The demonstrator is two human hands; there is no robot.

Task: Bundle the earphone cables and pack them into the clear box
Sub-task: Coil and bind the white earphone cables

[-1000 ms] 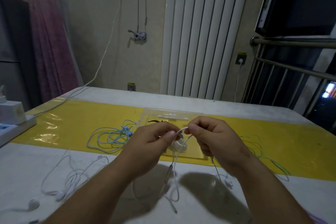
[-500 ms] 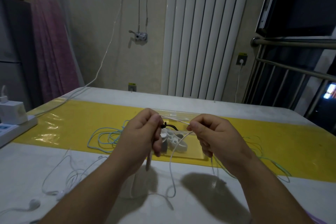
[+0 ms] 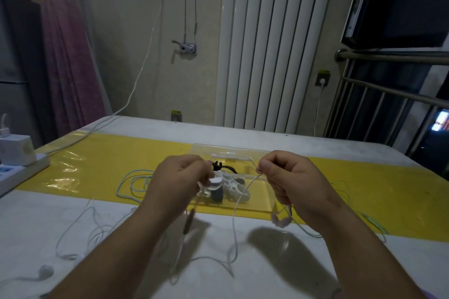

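While both hands work just in front of the shallow clear plastic box (image 3: 261,193), a thin white earphone cable (image 3: 233,216) is held up off the white table (image 3: 48,226) between them.

Right hand (image 3: 294,177): thumb and forefinger pinch the cable near its end. Lower fingers curl round something pale and blurred, possibly the earbuds.

Left hand (image 3: 179,177): fingers curled tight on the other run. Exact contact is hidden behind the knuckles, but a dark inline remote (image 3: 188,222), blurred, hangs right below it.

Hands are apart, likely to pull the slack taut for a wrap. Spare loops trail on the table toward the camera.

Box sits open on the yellow plastic mat (image 3: 97,165), lid hinged back for access. Inside are a white bundle (image 3: 234,188) and a black bundle (image 3: 224,167), so those are packed.

Judgement: mid-bundling, this cable not yet tied.

Queue:
- light blue cable (image 3: 131,183), loose on the mat left of the box
- thin green cable (image 3: 374,227), to its right
- white earphones (image 3: 46,272), near left

They lie apart from each other, probably to avoid tangling. White power strip (image 3: 14,170) far left is unrelated.
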